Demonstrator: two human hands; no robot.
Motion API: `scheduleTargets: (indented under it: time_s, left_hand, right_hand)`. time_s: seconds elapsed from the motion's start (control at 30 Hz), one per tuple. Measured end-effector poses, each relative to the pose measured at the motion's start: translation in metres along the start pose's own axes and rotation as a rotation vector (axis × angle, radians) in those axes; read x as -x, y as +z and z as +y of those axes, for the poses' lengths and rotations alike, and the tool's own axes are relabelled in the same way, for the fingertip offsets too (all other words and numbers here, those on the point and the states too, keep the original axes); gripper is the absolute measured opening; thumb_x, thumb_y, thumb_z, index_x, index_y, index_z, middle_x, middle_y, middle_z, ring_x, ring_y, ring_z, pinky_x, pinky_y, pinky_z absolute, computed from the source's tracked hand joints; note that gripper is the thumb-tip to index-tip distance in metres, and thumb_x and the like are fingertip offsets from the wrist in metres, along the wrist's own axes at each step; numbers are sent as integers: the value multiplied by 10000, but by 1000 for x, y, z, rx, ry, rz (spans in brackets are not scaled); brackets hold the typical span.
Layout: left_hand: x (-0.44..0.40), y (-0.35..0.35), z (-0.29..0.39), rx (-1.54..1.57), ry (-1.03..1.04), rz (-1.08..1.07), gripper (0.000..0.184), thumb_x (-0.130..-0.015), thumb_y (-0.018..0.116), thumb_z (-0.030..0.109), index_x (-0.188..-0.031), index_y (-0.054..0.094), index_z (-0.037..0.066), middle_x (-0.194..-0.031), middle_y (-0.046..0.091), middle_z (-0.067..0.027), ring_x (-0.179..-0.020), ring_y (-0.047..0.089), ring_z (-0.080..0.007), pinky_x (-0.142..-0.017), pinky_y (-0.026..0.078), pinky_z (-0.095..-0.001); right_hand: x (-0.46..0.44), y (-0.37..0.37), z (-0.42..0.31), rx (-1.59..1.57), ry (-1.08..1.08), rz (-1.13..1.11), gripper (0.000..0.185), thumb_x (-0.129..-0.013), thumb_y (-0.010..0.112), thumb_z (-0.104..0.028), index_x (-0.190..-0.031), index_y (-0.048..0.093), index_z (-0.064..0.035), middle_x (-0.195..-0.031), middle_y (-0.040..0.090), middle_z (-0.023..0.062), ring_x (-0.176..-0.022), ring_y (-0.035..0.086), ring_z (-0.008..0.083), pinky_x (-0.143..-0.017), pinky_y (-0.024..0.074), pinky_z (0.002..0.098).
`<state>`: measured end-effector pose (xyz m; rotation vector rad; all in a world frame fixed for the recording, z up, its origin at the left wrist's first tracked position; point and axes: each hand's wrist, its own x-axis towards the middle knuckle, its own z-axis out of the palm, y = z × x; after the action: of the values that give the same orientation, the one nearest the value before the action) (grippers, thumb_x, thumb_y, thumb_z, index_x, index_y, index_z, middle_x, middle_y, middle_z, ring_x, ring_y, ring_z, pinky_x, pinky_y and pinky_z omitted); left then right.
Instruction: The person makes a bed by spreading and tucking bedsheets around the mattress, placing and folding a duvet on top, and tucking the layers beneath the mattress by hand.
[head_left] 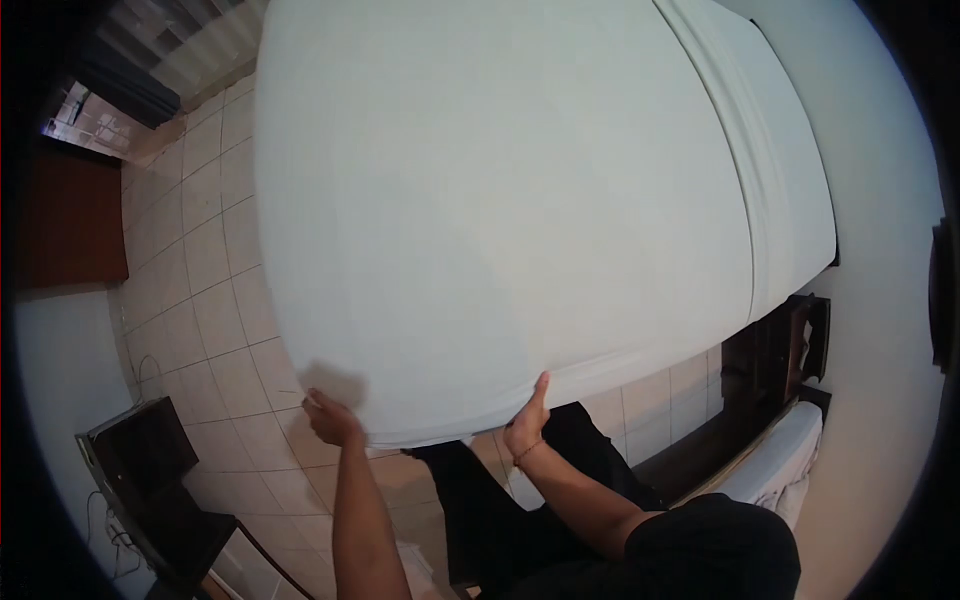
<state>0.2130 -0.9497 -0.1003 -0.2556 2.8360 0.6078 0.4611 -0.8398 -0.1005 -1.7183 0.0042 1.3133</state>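
A pale fitted bed sheet point(480, 220) covers a large mattress, smooth over most of its top. At the near left corner of the mattress is my left hand point(335, 420), its fingers curled in on the sheet's edge. Farther right along the near side, my right hand point(525, 430) grips the sheet's edge, thumb up against the side and the other fingers mostly hidden below. A thin bracelet circles my right wrist. Along the right part of the bed, a long raised fold point(735, 150) runs across the sheet.
Tiled floor point(205, 320) lies left of the bed and beneath my feet. A dark piece of furniture point(150, 450) with cables stands at lower left, a brown cabinet point(75, 215) at far left. Dark wooden furniture point(765, 350) stands at right, near the wall point(880, 150).
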Motion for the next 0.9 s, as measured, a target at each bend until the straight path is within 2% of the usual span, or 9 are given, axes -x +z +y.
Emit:
scheduleTargets:
  time_s: [0.13,0.37,0.4,0.5,0.57,0.63,0.7,0.77,0.9]
  left_hand:
    - [-25,43,-46,-7,194,164,586,-954,289,474,-1149,499,-37,-1112,584,-257,-982,555,-452,-822,433,-514]
    - [-53,-29,-34,32,417,-312,504,-926,452,410,-1089,512,-64,-1097,587,-256,-939,599,-386,-797,473,-463]
    - [-75,-44,-29,80,342,-563,461,-897,513,370,-1069,528,-57,-1064,601,-240,-913,610,-358,-787,481,-435]
    - [-120,-78,-30,117,197,-1093,393,-840,634,291,-1030,562,-45,-999,630,-209,-860,632,-302,-768,495,-379]
    - [-141,-85,-52,-61,536,-1101,340,-786,692,233,-995,597,-17,-944,653,-156,-825,633,-244,-757,498,-338]
    - [-161,-81,-75,-53,665,-1181,271,-767,702,185,-970,638,17,-914,672,-98,-818,633,-195,-753,498,-311]
    - [-167,-76,-124,-35,660,-1341,234,-783,662,135,-1005,664,59,-911,676,-51,-823,622,-156,-755,492,-295]
    - [-176,-100,-150,-142,676,-1495,281,-804,615,83,-1082,659,92,-906,668,-34,-814,607,-137,-761,478,-273]
    - [-222,-153,-159,-307,605,-1605,306,-835,564,59,-1126,646,101,-913,659,-45,-837,589,-134,-781,464,-257]
  right_hand:
    - [50,6,89,132,-21,4,647,-793,719,-391,-1208,517,62,-1179,572,117,-994,567,221,-904,444,329]
    - [178,33,204,682,-235,-380,441,-768,748,-287,-1023,628,53,-924,664,123,-854,626,234,-841,482,323]
    - [185,34,212,660,-250,-359,441,-768,748,-287,-1023,628,53,-924,664,123,-854,626,234,-841,482,323]
    - [181,41,229,1392,436,-1076,328,-822,680,-307,-860,668,19,-796,670,72,-728,603,156,-713,492,302]
    - [251,79,139,1357,250,-1218,290,-832,644,-286,-831,662,4,-769,680,83,-743,626,152,-702,494,304]
    - [233,111,130,1020,-600,-1034,238,-823,628,-249,-847,659,-14,-775,683,87,-752,651,200,-722,503,329]
    - [212,141,108,824,-1159,-584,367,-810,653,-282,-1100,593,-65,-1148,600,146,-1039,569,323,-903,444,394]
    - [179,164,81,1081,-1414,-274,567,-807,627,-403,-1274,486,-113,-1407,364,163,-1306,318,349,-1051,279,484]
    - [191,181,100,1645,-1214,-244,744,-821,510,-568,-1417,319,-166,-1524,136,103,-1389,55,408,-1070,113,619]
